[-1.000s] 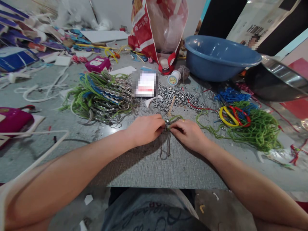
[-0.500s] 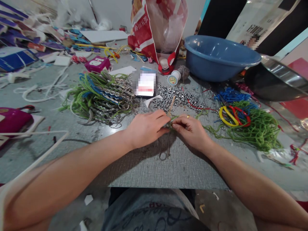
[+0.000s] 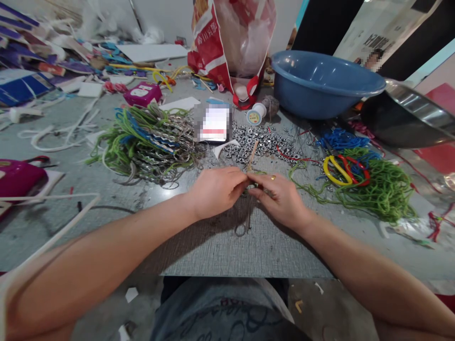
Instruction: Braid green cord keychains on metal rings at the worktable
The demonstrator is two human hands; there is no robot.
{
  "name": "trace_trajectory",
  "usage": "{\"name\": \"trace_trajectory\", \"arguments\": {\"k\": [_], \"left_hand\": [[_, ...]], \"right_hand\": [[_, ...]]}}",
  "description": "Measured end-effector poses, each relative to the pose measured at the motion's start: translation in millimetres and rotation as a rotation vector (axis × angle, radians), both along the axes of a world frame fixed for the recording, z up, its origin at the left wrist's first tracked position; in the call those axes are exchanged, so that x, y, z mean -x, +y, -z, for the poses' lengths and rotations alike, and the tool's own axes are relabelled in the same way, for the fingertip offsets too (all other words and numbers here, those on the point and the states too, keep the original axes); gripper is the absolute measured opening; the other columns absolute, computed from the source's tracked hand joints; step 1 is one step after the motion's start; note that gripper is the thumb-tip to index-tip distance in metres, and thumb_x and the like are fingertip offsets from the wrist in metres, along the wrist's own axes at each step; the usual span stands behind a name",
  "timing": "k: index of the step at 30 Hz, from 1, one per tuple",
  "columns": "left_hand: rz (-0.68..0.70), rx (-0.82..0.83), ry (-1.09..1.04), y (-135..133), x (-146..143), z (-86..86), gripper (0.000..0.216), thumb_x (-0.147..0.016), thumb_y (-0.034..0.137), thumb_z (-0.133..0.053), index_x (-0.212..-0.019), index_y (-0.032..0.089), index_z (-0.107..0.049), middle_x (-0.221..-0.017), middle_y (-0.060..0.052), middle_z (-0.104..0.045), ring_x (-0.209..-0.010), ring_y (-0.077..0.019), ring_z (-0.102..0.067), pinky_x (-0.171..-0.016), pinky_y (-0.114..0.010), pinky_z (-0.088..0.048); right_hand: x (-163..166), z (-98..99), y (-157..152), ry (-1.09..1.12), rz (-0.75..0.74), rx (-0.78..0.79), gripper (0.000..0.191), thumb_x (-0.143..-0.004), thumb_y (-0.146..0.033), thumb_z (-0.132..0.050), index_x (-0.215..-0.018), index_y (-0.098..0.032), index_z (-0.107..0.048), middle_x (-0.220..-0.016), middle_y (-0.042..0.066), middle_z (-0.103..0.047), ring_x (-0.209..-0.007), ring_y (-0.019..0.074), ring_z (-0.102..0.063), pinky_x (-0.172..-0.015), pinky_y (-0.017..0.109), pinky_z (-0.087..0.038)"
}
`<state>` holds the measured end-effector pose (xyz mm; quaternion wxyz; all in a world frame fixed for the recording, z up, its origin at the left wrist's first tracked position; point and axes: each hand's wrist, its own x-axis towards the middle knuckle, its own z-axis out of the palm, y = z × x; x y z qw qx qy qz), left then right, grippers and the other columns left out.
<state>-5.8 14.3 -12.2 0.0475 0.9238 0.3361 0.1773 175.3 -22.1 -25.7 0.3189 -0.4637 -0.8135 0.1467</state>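
My left hand and my right hand meet at the fingertips, low over the middle of the table. Both are closed in a pinch on a thin green cord, mostly hidden by the fingers. A ring sits on one right-hand finger. Just beyond the fingertips lies a thin wooden stick. Below them a thin dark loop shows on the tabletop. Many small metal nuts are spread behind my hands. A heap of loose green cord lies to the right, with yellow-and-red-handled scissors on it.
Left stands a bundle of green, blue and silvery braided cords. Behind are a phone, a thread spool, a red-and-white bag, a blue basin and a metal bowl. Scraps clutter the far left.
My right hand has turned, and its index finger now stretches across to the left fingertips. The left fingers have curled in, and less of the cord between the hands shows.
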Motion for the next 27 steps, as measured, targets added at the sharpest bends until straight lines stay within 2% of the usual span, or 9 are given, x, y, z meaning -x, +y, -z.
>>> {"name": "trace_trajectory", "arguments": {"k": [3, 7, 11, 15, 18, 21, 24, 27], "left_hand": [[-0.015, 0.071, -0.007, -0.2, -1.9, 0.3, 0.028, -0.088, 0.023, -0.040, -0.071, 0.016, -0.060, -0.066, -0.002, -0.061, -0.063, -0.0130, -0.058, -0.054, -0.023, -0.039], [-0.028, 0.126, -0.033, 0.3, -1.3, 1.2, 0.026, -0.088, 0.024, -0.041, -0.075, 0.016, -0.062, -0.069, -0.002, -0.063, -0.065, -0.0133, -0.059, -0.056, -0.023, -0.040], [0.008, 0.110, -0.088, 0.3, 0.3, 1.8, 0.022, -0.086, 0.023, -0.043, -0.079, 0.017, -0.063, -0.074, -0.001, -0.064, -0.068, -0.0123, -0.059, -0.058, -0.022, -0.041], [0.018, 0.088, -0.063, -0.5, 0.5, -0.2, 0.019, -0.084, 0.022, -0.047, -0.072, 0.017, -0.061, -0.070, 0.000, -0.063, -0.065, -0.0115, -0.058, -0.056, -0.021, -0.039], [-0.005, 0.096, 0.003, -1.3, 0.0, -4.8, 0.016, -0.082, 0.023, -0.050, -0.072, 0.017, -0.061, -0.070, 0.000, -0.063, -0.065, -0.0121, -0.058, -0.058, -0.022, -0.040], [-0.023, 0.165, 0.173, -1.5, 0.0, -10.3, 0.015, -0.080, 0.025, -0.052, -0.074, 0.019, -0.064, -0.071, 0.000, -0.065, -0.068, -0.0149, -0.060, -0.058, -0.024, -0.041], [0.004, 0.232, 0.334, -1.1, 0.4, -13.4, 0.017, -0.079, 0.025, -0.051, -0.077, 0.021, -0.067, -0.076, -0.002, -0.067, -0.074, -0.0186, -0.062, -0.059, -0.026, -0.043], [-0.005, 0.209, 0.378, -0.4, 0.8, -13.1, 0.021, -0.081, 0.024, -0.047, -0.082, 0.022, -0.069, -0.083, -0.003, -0.067, -0.078, -0.0197, -0.063, -0.060, -0.027, -0.044]], "right_hand": [[-0.2, -0.1, 1.8, -0.040, 0.015, -0.066, 0.023, -0.090, -0.024, -0.047, -0.099, -0.025, -0.068, -0.087, 0.002, -0.073, -0.077, 0.0162, -0.064, -0.077, 0.034, -0.042], [-1.2, -2.7, 2.3, -0.147, 0.060, -0.135, 0.021, -0.089, -0.025, -0.049, -0.089, -0.023, -0.070, -0.079, 0.002, -0.073, -0.076, 0.0179, -0.061, -0.074, 0.035, -0.036], [-1.4, -4.2, 1.4, -0.224, 0.106, -0.136, 0.020, -0.088, -0.025, -0.049, -0.086, -0.023, -0.069, -0.076, 0.002, -0.072, -0.078, 0.0186, -0.059, -0.075, 0.035, -0.033], [-2.0, -3.4, 1.7, -0.180, 0.086, -0.118, 0.017, -0.086, -0.025, -0.051, -0.083, -0.022, -0.068, -0.076, 0.002, -0.071, -0.080, 0.0189, -0.058, -0.076, 0.034, -0.033], [-2.2, -3.2, 2.5, -0.140, 0.032, -0.075, 0.014, -0.085, -0.022, -0.053, -0.083, -0.021, -0.066, -0.082, 0.003, -0.070, -0.083, 0.0186, -0.059, -0.077, 0.033, -0.034], [-1.4, -2.2, 3.0, -0.165, -0.012, -0.055, 0.014, -0.086, -0.021, -0.052, -0.083, -0.021, -0.066, -0.086, 0.004, -0.069, -0.085, 0.0185, -0.059, -0.078, 0.034, -0.034], [-0.1, 0.8, 3.0, -0.231, -0.012, -0.080, 0.015, -0.086, -0.024, -0.053, -0.082, -0.022, -0.067, -0.086, 0.004, -0.069, -0.085, 0.0190, -0.058, -0.077, 0.034, -0.034], [0.9, 4.3, 3.0, -0.299, 0.008, -0.090, 0.016, -0.085, -0.025, -0.053, -0.082, -0.022, -0.068, -0.087, 0.004, -0.069, -0.084, 0.0194, -0.058, -0.075, 0.035, -0.034]]}}
